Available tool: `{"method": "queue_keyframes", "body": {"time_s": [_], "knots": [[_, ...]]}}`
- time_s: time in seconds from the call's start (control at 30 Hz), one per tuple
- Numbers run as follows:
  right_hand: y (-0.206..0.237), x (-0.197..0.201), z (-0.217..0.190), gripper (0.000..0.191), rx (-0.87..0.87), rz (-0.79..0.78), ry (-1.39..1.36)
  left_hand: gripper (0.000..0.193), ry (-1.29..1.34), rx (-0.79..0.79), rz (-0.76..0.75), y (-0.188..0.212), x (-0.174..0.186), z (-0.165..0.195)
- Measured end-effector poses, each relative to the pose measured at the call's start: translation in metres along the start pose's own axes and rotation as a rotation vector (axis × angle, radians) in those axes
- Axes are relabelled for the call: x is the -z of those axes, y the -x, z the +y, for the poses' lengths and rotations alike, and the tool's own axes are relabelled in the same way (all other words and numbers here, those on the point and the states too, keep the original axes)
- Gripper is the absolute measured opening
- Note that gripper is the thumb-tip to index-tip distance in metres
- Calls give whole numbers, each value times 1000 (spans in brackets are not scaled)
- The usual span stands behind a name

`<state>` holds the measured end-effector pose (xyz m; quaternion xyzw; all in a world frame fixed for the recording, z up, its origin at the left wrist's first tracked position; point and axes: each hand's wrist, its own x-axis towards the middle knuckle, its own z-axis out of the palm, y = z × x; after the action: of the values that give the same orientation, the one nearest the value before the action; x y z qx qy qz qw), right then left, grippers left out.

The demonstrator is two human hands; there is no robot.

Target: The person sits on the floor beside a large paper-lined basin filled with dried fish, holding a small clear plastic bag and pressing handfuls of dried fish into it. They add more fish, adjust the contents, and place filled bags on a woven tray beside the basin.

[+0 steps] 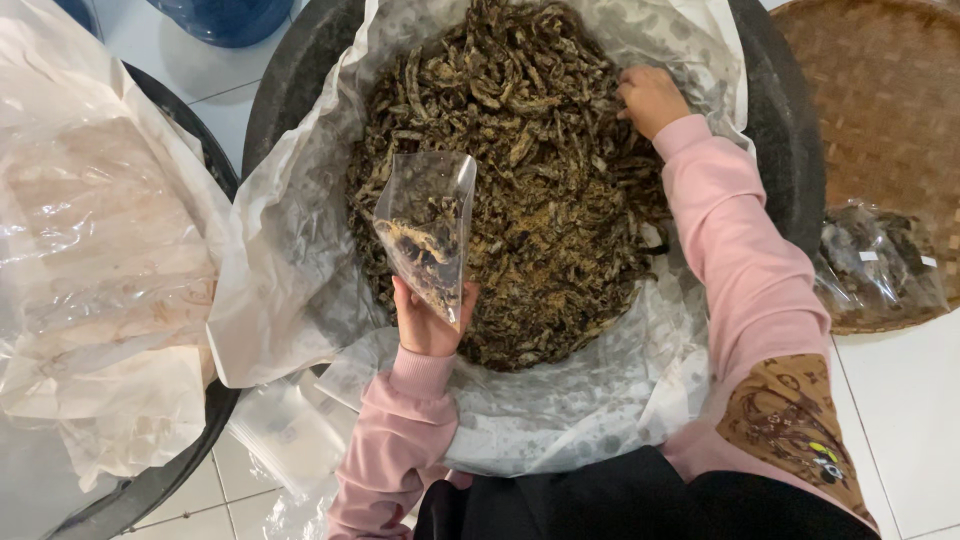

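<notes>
- Our left hand [428,322] is pinching a small clear plastic bag [428,230], partly filled, upright over the black basin [790,150].
- Our right hand [650,98] is digging curled fingers into dried brown fish [530,180] heaped on white paper lining [290,250].

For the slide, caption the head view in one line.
Left hand holds a small clear bag while right hand digs into dried dark strips in a paper-lined basin.

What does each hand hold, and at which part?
Left hand holds a clear plastic bag by its lower corner. Right hand reaches into the dried pieces; any grip is hidden.
</notes>
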<state>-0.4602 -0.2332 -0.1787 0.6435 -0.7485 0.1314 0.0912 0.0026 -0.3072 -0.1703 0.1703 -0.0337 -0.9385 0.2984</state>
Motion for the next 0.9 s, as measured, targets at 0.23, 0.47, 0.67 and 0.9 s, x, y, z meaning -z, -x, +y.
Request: {"method": "queue_keyframes", "body": {"time_s": [0.23,0.47,0.67,0.9], "knots": [[9,-5,13,46,-362,-383,-471,52,-50,-24,1,-23,10,-7],[29,-29,-55,56,-407,-801,-676,58,-121,20,11,-33,-2,7],[41,-58,-92,46,-358,-809,-492,62,-232,-20,67,-32,-14,13],[29,-32,-75,49,-400,-728,-740,63,-191,-31,29,-29,-15,12]]}}
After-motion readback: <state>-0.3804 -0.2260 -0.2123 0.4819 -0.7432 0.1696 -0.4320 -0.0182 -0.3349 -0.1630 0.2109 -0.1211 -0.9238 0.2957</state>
